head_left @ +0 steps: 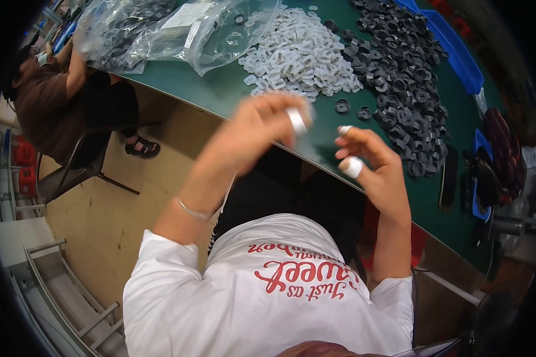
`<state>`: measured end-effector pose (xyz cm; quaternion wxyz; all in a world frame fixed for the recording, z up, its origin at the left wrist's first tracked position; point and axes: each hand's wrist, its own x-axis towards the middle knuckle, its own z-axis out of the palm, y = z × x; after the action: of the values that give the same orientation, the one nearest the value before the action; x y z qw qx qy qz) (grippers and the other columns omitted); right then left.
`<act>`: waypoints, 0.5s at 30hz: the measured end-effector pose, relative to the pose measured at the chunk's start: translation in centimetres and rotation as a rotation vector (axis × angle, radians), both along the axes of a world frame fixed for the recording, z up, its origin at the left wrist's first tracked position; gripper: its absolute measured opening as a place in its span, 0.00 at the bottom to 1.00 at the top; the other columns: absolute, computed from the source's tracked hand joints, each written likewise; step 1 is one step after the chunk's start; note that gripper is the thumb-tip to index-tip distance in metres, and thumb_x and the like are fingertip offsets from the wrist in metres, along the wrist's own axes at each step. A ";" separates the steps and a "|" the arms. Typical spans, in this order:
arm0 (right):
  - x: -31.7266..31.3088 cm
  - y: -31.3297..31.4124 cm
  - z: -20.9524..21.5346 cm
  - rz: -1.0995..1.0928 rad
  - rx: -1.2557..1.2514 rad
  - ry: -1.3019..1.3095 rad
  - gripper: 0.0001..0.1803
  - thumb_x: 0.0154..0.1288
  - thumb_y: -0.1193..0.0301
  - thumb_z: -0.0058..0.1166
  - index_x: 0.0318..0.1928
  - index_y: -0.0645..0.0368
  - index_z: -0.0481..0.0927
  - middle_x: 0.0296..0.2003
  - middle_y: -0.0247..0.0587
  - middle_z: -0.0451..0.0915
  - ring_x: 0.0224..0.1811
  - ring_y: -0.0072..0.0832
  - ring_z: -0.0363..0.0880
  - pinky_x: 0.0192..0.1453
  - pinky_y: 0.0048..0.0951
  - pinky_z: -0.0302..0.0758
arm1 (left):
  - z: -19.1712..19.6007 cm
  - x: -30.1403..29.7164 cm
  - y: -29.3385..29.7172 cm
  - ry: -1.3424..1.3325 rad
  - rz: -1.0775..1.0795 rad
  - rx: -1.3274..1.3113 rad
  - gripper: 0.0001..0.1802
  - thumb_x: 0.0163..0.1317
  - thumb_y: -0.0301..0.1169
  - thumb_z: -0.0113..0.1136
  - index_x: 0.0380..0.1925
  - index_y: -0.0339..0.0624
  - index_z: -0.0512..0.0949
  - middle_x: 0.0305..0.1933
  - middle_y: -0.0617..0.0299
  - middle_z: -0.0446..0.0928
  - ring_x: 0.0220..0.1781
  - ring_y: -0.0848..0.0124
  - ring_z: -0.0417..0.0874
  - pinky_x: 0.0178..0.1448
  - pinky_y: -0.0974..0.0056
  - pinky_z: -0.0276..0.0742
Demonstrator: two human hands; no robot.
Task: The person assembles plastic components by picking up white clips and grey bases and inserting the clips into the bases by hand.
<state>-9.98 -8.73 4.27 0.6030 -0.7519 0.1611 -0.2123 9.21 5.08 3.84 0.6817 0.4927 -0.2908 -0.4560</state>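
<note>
My left hand [257, 128], smeared by motion, is over the table's near edge beside a heap of small white plastic pieces [304, 50]. White tape wraps one of its fingers; whether it holds anything is hidden by the blur. To the right, my right hand [375, 166] has its thumb and forefinger apart, both with white coverings at the tips, and nothing shows between them. Just beyond the hands lie two round black plastic parts, one on the left [342, 106] and one on the right [363, 113]. A large heap of black plastic parts [405, 77] spreads beyond my right hand.
The green table [190, 89] carries clear plastic bags [208, 35] at the back left. A long blue tray [458, 53] lines the far right, with a dark flat phone-like object [449, 184] nearer. Another person [53, 101] sits at the left.
</note>
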 end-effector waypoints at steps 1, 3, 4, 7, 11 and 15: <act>-0.2 -0.5 -0.2 -0.061 0.069 -0.025 0.19 0.57 0.78 0.63 0.50 0.65 0.78 0.39 0.37 0.80 0.42 0.22 0.78 0.49 0.23 0.74 | 1.1 2.4 -0.5 -0.283 0.170 -0.003 0.17 0.58 0.28 0.62 0.48 0.35 0.78 0.39 0.62 0.79 0.37 0.76 0.79 0.38 0.71 0.75; -0.6 -1.5 -0.5 -0.157 0.048 -0.010 0.13 0.64 0.77 0.58 0.48 0.65 0.79 0.40 0.35 0.80 0.43 0.19 0.78 0.49 0.22 0.74 | 1.5 7.9 -1.5 -0.757 0.441 0.095 0.21 0.61 0.28 0.58 0.55 0.34 0.74 0.45 0.58 0.79 0.38 0.75 0.78 0.40 0.70 0.74; -0.8 -1.8 -1.0 -0.224 0.064 -0.025 0.11 0.65 0.76 0.56 0.47 0.65 0.79 0.39 0.35 0.80 0.42 0.19 0.78 0.48 0.21 0.74 | 2.1 9.3 -1.7 -1.028 0.549 0.242 0.23 0.63 0.29 0.57 0.58 0.33 0.71 0.47 0.53 0.79 0.36 0.73 0.79 0.40 0.68 0.76; -1.2 -2.4 -2.2 -0.340 0.125 -0.065 0.09 0.67 0.75 0.55 0.45 0.65 0.79 0.36 0.35 0.80 0.40 0.18 0.77 0.46 0.21 0.75 | 1.7 9.4 -3.0 -1.267 0.616 0.221 0.24 0.61 0.30 0.57 0.57 0.35 0.70 0.39 0.43 0.80 0.33 0.55 0.82 0.40 0.58 0.78; -1.1 -2.8 -3.4 -0.418 0.200 -0.061 0.08 0.68 0.74 0.54 0.43 0.65 0.79 0.35 0.35 0.80 0.36 0.18 0.77 0.43 0.21 0.75 | 0.5 1.4 -5.7 -1.130 0.139 0.079 0.18 0.61 0.30 0.60 0.51 0.37 0.76 0.44 0.51 0.80 0.36 0.61 0.82 0.44 0.61 0.77; -0.8 -2.7 -3.1 -0.388 0.209 -0.030 0.07 0.68 0.74 0.54 0.43 0.65 0.79 0.36 0.35 0.79 0.36 0.18 0.77 0.43 0.20 0.75 | -3.2 -2.6 -9.1 -1.349 0.099 0.016 0.19 0.55 0.27 0.60 0.47 0.35 0.74 0.45 0.50 0.74 0.44 0.52 0.79 0.42 0.51 0.76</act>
<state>-10.77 -11.42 1.20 0.6279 -0.6368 0.3149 -0.3178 6.64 -3.97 0.65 0.3673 0.6873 -0.6263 -0.0188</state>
